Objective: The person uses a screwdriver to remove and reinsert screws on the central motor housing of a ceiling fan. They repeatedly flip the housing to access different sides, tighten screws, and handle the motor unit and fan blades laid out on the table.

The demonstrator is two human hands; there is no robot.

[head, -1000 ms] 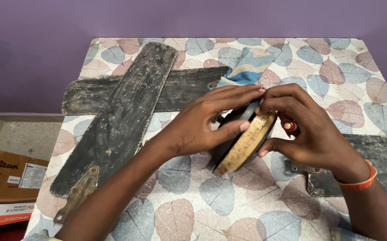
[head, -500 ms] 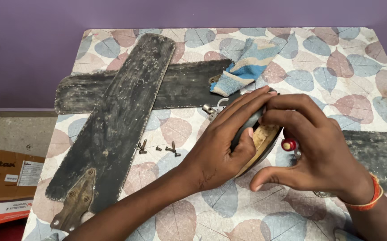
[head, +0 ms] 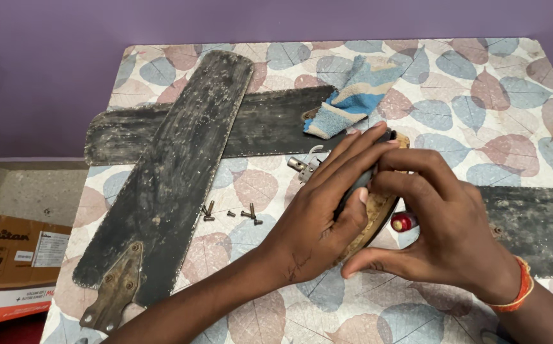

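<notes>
A round, dirty brown-rimmed disc with a dark face [head: 378,210] stands tilted on edge on the leaf-patterned tabletop [head: 480,89]. My left hand [head: 327,216] lies flat against its dark face, fingers stretched over the top. My right hand [head: 442,229] cups the disc from the other side, thumb under the rim. A small red cap [head: 404,222] shows just beside my right fingers. Most of the disc is hidden by both hands.
Two grimy dark fan blades [head: 174,172] lie crossed at the left, one with a rusty bracket [head: 116,293]. A third blade [head: 538,229] lies at the right. Several small screws [head: 232,213], a metal clip [head: 305,167], a blue-beige cloth [head: 353,95] and a cardboard box [head: 8,255] at left.
The view has shifted so the table sits lower and the screws now show. Both hands stay on the disc; my left fingers have straightened across its face.
</notes>
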